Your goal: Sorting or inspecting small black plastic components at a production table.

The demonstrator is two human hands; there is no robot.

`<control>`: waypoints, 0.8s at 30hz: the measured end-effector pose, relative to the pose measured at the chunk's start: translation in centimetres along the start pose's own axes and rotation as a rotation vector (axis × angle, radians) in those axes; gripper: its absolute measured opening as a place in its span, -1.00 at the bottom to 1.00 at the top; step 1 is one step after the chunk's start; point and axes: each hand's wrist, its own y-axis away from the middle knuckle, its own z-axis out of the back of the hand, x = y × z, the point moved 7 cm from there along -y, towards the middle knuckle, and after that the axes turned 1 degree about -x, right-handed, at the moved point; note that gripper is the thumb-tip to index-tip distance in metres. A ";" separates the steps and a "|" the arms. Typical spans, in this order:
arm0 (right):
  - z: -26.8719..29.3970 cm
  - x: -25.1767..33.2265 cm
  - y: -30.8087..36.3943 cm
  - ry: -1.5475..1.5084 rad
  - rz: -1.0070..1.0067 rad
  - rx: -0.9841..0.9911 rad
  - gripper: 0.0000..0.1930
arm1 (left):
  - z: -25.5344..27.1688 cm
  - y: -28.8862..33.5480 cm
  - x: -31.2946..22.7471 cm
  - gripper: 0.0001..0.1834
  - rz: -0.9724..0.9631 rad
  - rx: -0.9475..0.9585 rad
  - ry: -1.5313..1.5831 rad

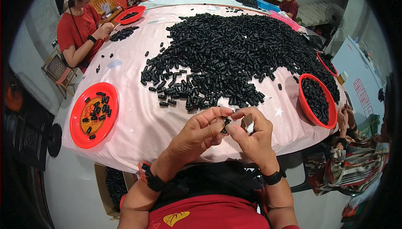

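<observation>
Close to the table's near edge, my left hand (194, 134) pinches a small black cylindrical part (226, 121) between thumb and fingertips. My right hand (257, 139) meets it from the other side, its thumb pressed to the same part. Tucked in the right hand's fingers is a small flat tool (249, 124) with a brown blade-like face and a white wrapped portion; its exact kind is unclear. Just beyond both hands spreads a large pile of similar black parts (226, 49) on the pale pink tablecloth (146, 132).
A red plate (75, 118) with several black parts sits at left. At right stands a red bowl (306, 109) full of them. A cardboard box (102, 187) is below the table edge. Co-workers sit around: one in red (75, 28), another in stripes (351, 162).
</observation>
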 end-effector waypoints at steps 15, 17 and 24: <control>-0.6 -1.4 -0.1 -0.094 -0.026 0.077 -0.85 | 0.3 -0.2 0.3 -0.65 0.045 -0.024 0.041; -0.4 -1.5 -0.1 -0.103 -0.054 0.023 -0.85 | 0.0 -0.1 0.0 -0.66 0.020 -0.061 0.050; 0.2 -1.3 0.0 -0.028 -0.032 -0.061 -0.85 | -0.1 -0.1 -0.8 -0.72 -0.145 -0.038 -0.081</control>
